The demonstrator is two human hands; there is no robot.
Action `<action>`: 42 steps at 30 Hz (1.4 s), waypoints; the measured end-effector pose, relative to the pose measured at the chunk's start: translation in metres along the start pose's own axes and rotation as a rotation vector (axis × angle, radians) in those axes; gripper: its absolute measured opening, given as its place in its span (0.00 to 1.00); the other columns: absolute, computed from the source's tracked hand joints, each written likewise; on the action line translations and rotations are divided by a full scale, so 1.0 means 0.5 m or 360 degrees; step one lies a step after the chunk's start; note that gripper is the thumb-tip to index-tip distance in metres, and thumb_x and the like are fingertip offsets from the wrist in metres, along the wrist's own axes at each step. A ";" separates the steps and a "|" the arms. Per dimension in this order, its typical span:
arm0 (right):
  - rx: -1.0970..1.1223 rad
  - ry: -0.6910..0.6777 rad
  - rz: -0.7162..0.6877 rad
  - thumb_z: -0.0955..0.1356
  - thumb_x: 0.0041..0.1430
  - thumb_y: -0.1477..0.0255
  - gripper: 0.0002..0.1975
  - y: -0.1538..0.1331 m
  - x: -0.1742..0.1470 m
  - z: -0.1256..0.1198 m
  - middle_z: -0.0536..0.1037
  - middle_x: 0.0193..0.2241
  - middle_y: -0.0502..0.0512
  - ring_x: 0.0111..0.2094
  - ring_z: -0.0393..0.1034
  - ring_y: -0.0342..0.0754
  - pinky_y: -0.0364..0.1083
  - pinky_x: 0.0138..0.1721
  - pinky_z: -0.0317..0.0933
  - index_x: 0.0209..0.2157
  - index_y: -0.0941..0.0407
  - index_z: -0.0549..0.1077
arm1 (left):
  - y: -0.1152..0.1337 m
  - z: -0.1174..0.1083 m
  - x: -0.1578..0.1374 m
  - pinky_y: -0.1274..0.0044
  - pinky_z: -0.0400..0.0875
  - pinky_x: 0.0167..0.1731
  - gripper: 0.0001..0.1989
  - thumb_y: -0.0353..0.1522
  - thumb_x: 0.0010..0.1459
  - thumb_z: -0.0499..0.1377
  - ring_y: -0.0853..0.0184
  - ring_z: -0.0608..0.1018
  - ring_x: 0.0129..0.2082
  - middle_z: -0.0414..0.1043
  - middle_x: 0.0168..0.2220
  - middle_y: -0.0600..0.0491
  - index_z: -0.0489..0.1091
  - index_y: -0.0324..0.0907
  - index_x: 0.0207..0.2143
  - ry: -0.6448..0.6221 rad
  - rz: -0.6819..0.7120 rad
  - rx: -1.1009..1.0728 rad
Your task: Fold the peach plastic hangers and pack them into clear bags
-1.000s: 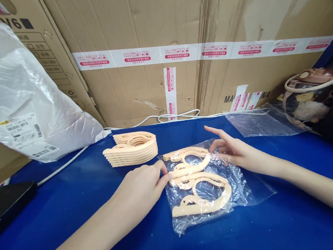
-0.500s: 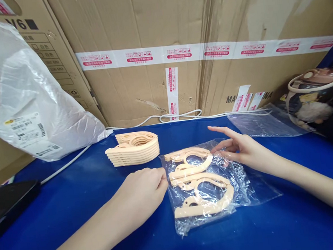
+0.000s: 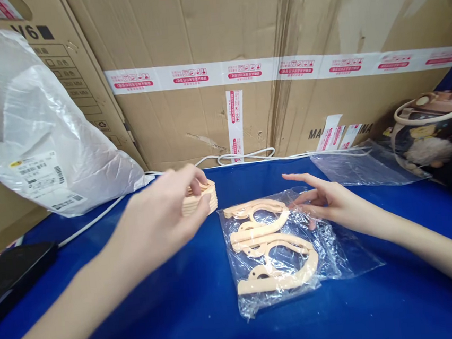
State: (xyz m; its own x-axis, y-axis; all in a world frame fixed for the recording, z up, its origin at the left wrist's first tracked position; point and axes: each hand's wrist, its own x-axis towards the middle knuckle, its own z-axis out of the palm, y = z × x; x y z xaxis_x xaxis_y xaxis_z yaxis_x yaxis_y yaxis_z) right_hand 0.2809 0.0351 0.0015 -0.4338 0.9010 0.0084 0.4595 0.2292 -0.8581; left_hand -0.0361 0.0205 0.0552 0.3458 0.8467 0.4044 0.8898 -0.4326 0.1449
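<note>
loosely spread, my left hand [image 3: 166, 210] is at beige curved hangers [image 3: 212, 193] stacked left of the clear plastic bag [image 3: 330, 252]; brushing them might topple the stack.

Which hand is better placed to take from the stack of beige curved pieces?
Probably the left hand: it is at the stack, while the right hand is at the clear plastic bag.

The left hand [image 3: 158, 213] is looking blurred and is hiding much of the hanger stack [image 3: 191, 202]. My view's left edge is cutting off the black device [image 3: 18, 277], and the print on the label [image 3: 45, 179] is proving too small to read.
</note>
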 end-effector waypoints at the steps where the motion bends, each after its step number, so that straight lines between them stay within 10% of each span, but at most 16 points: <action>1: 0.0025 -0.0012 0.0009 0.67 0.60 0.61 0.35 -0.001 0.000 0.000 0.79 0.43 0.59 0.22 0.74 0.44 0.50 0.30 0.72 0.63 0.51 0.49 | -0.022 -0.009 0.009 0.71 0.66 0.39 0.17 0.44 0.60 0.51 0.58 0.74 0.43 0.72 0.43 0.50 0.64 0.45 0.46 0.0052 0.0047 -0.0027; 5: 0.0083 -0.0040 0.0050 0.67 0.59 0.62 0.36 -0.003 0.000 0.001 0.78 0.44 0.60 0.22 0.75 0.44 0.46 0.25 0.69 0.64 0.51 0.48 | -0.123 -0.023 0.032 0.67 0.59 0.56 0.38 0.51 0.53 0.59 0.54 0.63 0.60 0.58 0.62 0.48 0.54 0.47 0.62 -0.0297 -0.0011 -0.0171; 9: -0.0200 0.0040 -0.0004 0.63 0.61 0.67 0.31 0.005 0.000 -0.011 0.79 0.43 0.59 0.22 0.74 0.44 0.45 0.23 0.66 0.64 0.52 0.49 | -0.183 -0.017 0.036 0.76 0.67 0.51 0.43 0.48 0.48 0.64 0.57 0.70 0.56 0.61 0.62 0.51 0.53 0.51 0.64 -0.0601 -0.0188 -0.0357; 25: -0.1188 0.0899 -0.0310 0.62 0.63 0.63 0.22 -0.036 -0.023 -0.018 0.78 0.40 0.57 0.32 0.72 0.50 0.49 0.32 0.63 0.58 0.52 0.62 | -0.132 -0.022 0.041 0.71 0.62 0.56 0.35 0.46 0.49 0.65 0.55 0.68 0.57 0.63 0.59 0.52 0.58 0.51 0.58 -0.0367 -0.0084 -0.0569; 34: 0.0249 -0.0002 -0.0013 0.65 0.60 0.56 0.18 -0.067 -0.040 0.039 0.58 0.19 0.45 0.20 0.48 0.39 0.41 0.21 0.44 0.27 0.56 0.68 | 0.054 0.055 -0.024 0.66 0.63 0.55 0.27 0.41 0.53 0.65 0.57 0.66 0.56 0.63 0.56 0.48 0.62 0.48 0.53 -0.0127 0.0529 -0.0769; 42: 0.0419 -0.0023 0.0122 0.67 0.57 0.56 0.18 -0.053 -0.032 0.037 0.51 0.19 0.43 0.20 0.39 0.38 0.42 0.20 0.35 0.26 0.57 0.68 | 0.050 0.079 -0.032 0.64 0.62 0.55 0.29 0.41 0.52 0.65 0.57 0.66 0.56 0.61 0.58 0.49 0.59 0.50 0.55 -0.0130 0.0520 -0.0812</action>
State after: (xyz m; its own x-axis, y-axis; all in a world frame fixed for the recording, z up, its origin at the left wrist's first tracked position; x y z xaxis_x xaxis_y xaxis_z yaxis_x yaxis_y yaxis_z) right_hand 0.2613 0.0079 0.0146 -0.4171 0.9063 -0.0677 0.2753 0.0550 -0.9598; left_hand -0.0075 0.0085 0.0167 0.6167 0.6574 0.4330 0.4859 -0.7507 0.4477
